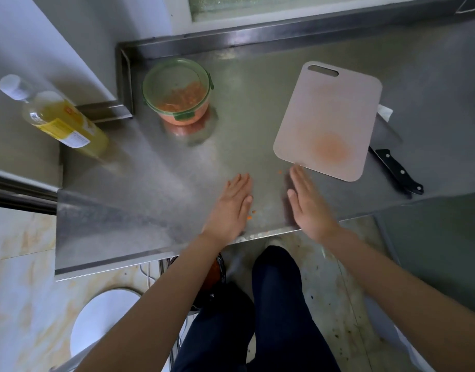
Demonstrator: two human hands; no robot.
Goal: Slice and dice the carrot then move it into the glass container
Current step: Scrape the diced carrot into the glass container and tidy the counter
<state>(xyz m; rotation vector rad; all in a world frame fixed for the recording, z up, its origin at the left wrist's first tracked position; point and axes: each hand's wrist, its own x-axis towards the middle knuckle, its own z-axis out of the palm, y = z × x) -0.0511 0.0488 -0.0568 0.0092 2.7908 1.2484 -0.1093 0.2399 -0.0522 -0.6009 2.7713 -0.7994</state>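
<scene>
A round glass container (150, 87) with a green clip rim stands at the back left of the steel counter, and diced carrot (185, 98) lies inside it. The pale cutting board (330, 103) lies to the right, bare except for an orange stain. A black-handled knife (397, 170) lies beside the board's right edge. My left hand (231, 208) rests flat on the counter near the front edge, fingers straight. My right hand (306, 202) is flat too, its fingertips close to the board's near corner. A few tiny carrot bits (249, 217) lie between my hands.
A bottle of yellow liquid (62, 122) stands at the left, off the counter's raised lip. A white paper scrap (385, 112) peeks out behind the board. The steel counter (150, 183) ends just below my wrists; my legs and the floor are below.
</scene>
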